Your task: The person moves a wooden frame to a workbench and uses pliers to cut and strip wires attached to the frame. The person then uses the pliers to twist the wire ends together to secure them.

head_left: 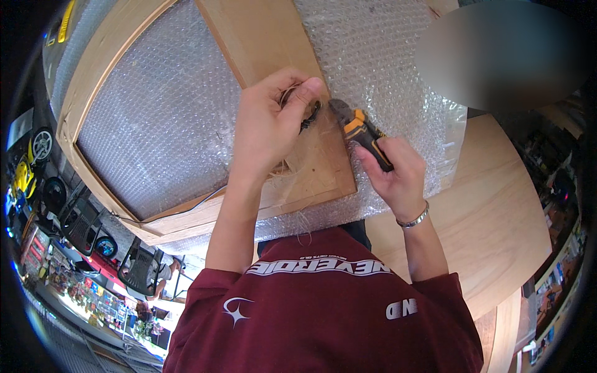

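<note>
While both bare forearms reach up from the lower edge and angle forward, the left hand (270,124) is raised over a pale wooden frame (336,168), its fingers curled in and its thumb closed down toward them. Pinched there is a dark wiry bundle (309,118). The right hand (401,174) sits lower and to the right, fingers wrapped closely round the handles of a pair of pliers (367,135), thumb on the near side.

The pliers have black grips with orange patches and a grey metal head, which points up and left, just beside the bundle, above the edge of the frame's broad wooden board. Whether their jaws touch the bundle, or how far they stand apart, I cannot tell. The bundle is small, black and tangled; the left hand hides much of it.

Thin pale strands (303,227) trail over the frame's near edge. A thin dark cord (193,208) runs along the frame's lower left. Clear bubble wrap (379,62) lies beneath and shows through the frame's opening. To the right is a curved wooden tabletop (491,211); a blurred oval covers the upper right corner.
</note>
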Available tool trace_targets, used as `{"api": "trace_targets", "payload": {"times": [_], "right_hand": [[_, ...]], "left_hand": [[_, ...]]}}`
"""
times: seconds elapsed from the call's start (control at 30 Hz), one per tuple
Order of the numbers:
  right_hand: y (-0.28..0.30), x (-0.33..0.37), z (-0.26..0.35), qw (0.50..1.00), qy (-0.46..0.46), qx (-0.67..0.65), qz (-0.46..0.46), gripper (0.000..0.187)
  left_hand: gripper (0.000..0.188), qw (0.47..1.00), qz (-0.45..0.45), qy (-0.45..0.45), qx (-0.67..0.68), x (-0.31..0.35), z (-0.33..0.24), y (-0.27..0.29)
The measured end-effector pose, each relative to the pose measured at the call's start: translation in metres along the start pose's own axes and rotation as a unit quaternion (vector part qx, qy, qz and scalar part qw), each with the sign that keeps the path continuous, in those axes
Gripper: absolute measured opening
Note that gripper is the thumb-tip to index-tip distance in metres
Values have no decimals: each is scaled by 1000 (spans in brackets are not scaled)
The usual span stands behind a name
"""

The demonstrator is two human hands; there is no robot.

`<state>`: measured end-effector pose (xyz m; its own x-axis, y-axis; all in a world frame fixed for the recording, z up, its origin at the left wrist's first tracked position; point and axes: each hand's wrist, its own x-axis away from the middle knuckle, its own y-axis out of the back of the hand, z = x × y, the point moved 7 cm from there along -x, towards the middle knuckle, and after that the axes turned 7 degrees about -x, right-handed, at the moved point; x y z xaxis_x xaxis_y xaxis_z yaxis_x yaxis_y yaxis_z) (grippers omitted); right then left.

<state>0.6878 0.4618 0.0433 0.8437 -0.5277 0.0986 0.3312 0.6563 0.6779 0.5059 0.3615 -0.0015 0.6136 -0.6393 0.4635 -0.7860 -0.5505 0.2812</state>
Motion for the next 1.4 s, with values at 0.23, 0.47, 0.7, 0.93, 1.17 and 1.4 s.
{"api": "trace_targets", "payload": {"times": [0.23, 0.47, 0.7, 0.93, 1.17, 1.4], "right_hand": [[28, -1, -15, 995, -19, 58, -84, 26], [33, 3, 1, 984, 40, 130, -119, 35], [-19, 6, 105, 904, 94, -405, 102, 101], [-64, 85, 199, 707, -13, -586, 395, 23], [0, 195, 118, 809, -174, -522, 206, 19], [87, 254, 130, 966, 68, -245, 43, 16]], "left_hand": [[26, 990, -89, 6, 113, -9, 10, 20], [21, 961, -105, 15, 255, 15, -7, 30], [30, 913, 64, -55, 400, 90, -94, 51], [29, 874, 74, -149, 457, 180, -171, 96], [27, 845, 4, -117, 522, 194, -129, 162], [27, 868, -25, -170, 465, 220, -142, 144]]}}
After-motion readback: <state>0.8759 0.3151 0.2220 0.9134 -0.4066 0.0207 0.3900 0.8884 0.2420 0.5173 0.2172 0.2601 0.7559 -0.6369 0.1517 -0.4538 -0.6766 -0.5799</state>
